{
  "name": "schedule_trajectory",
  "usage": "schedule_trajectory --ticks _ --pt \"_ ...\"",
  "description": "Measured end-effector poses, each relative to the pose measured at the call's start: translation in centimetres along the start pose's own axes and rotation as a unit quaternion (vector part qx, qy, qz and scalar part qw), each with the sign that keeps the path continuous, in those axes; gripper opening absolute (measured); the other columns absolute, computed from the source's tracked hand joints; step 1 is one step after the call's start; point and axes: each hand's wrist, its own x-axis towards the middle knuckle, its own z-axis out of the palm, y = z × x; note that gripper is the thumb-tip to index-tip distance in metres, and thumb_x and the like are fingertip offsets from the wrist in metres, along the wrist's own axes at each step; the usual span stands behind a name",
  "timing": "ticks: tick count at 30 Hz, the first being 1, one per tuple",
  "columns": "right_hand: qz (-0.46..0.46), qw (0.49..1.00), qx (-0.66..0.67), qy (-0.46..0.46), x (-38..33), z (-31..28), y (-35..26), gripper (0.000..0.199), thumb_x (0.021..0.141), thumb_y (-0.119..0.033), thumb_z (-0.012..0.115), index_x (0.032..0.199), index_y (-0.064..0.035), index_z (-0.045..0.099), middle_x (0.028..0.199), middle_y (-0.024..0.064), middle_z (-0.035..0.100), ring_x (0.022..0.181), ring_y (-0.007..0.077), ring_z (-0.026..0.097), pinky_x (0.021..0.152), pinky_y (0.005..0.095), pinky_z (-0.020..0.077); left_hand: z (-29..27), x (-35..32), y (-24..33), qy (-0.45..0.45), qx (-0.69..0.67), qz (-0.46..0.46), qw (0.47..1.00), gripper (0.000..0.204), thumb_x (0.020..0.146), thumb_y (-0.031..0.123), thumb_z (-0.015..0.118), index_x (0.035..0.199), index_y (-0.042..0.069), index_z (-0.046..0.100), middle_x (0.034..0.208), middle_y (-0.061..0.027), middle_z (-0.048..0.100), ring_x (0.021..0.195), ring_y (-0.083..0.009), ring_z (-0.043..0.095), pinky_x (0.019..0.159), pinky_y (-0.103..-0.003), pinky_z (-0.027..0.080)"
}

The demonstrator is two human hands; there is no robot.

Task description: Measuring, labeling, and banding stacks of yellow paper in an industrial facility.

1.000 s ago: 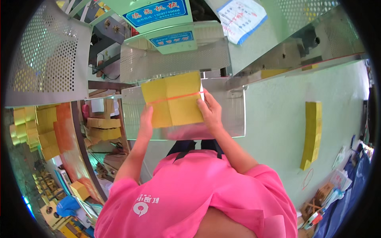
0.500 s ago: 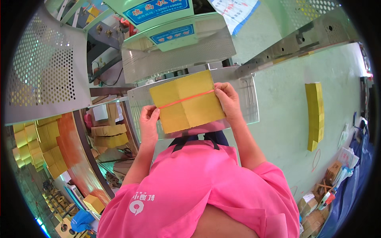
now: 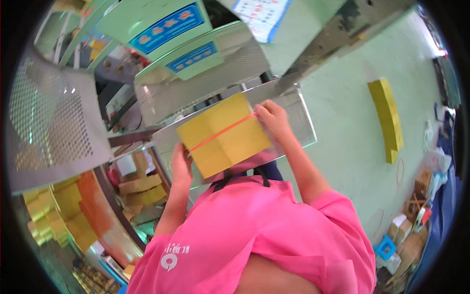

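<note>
A creased yellow paper bundle (image 3: 220, 152), with a red band (image 3: 223, 132) running across its middle, is between my hands over a metal tray. It is tilted, its right side farther from me. My left hand (image 3: 181, 169) is closed at the left edge, near the band's end; some of its fingers are hidden. At the right edge, my right hand (image 3: 273, 120) pinches where the other end of the band meets the paper. Motion blurs both hands a little, and how thick the bundle is cannot be made out.
Beneath the bundle lies the metal tray (image 3: 301, 117), in front of a green machine (image 3: 161, 27) with a clear cover. A perforated metal guard (image 3: 54, 132) stands left. Yellow stacks (image 3: 51, 215) lie lower left; a long yellow stack (image 3: 387, 120) rests on the floor at right.
The whole view has turned and shifted. The bundle sits a little farther left and more tilted, with both hands still at its edges.
</note>
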Motion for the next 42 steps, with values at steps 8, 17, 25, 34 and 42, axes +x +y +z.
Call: schedule_trajectory --ticks 8,17,25,34,42 --pt "-0.093 0.994 -0.022 -0.046 -1.9 5.5 2.7 0.040 0.100 -0.032 0.040 0.122 -0.0040 0.059 0.125 0.0177 0.058 0.120 0.0320 0.053 0.102 0.0378 0.0406 -0.1 0.3 -1.7 0.073 0.037 -0.027 0.996 0.040 0.099 0.033 0.046 0.120 0.001 0.057 0.110 -0.0131 0.063 0.093 -0.0243 0.066 0.073 -0.036 0.055" --pt "0.017 0.961 0.252 0.109 -12.5 -5.3 9.0 0.041 0.100 -0.028 0.046 0.131 -0.0023 0.055 0.131 0.0109 0.057 0.119 0.0204 0.053 0.102 0.0298 0.0390 12.2 -7.3 -0.2 -0.202 0.118 -0.072 0.970 0.041 0.101 0.035 0.041 0.126 0.004 0.051 0.118 -0.0115 0.059 0.099 -0.0231 0.063 0.079 -0.036 0.053" --pt "-0.025 0.891 0.379 0.249 -22.8 -27.2 16.2 0.042 0.102 -0.024 0.041 0.137 -0.0010 0.048 0.136 0.0086 0.053 0.124 0.0170 0.048 0.106 0.0300 0.0357 35.9 -15.9 -8.3 -0.348 0.061 -0.158 0.922 0.043 0.101 0.037 0.041 0.128 0.006 0.052 0.117 -0.0083 0.061 0.102 -0.0236 0.062 0.085 -0.039 0.053" --pt "-0.033 0.748 0.515 0.419 -35.7 -50.2 23.9 0.038 0.103 -0.019 0.042 0.136 -0.0021 0.050 0.125 0.0058 0.058 0.110 0.0115 0.054 0.095 0.0262 0.0430 61.0 -31.0 -19.7 -0.461 0.218 -0.168 0.843 0.041 0.102 0.036 0.041 0.127 0.006 0.053 0.116 -0.0069 0.061 0.102 -0.0200 0.062 0.085 -0.034 0.053" --pt "-0.006 0.702 0.541 0.463 -34.8 -67.8 33.1 0.039 0.102 -0.023 0.045 0.134 -0.0018 0.051 0.122 0.0066 0.060 0.111 0.0132 0.056 0.093 0.0286 0.0456 81.6 -37.6 -28.0 -0.509 0.305 -0.174 0.786 0.040 0.102 0.034 0.040 0.124 0.005 0.054 0.115 -0.0068 0.062 0.102 -0.0190 0.062 0.084 -0.034 0.052"
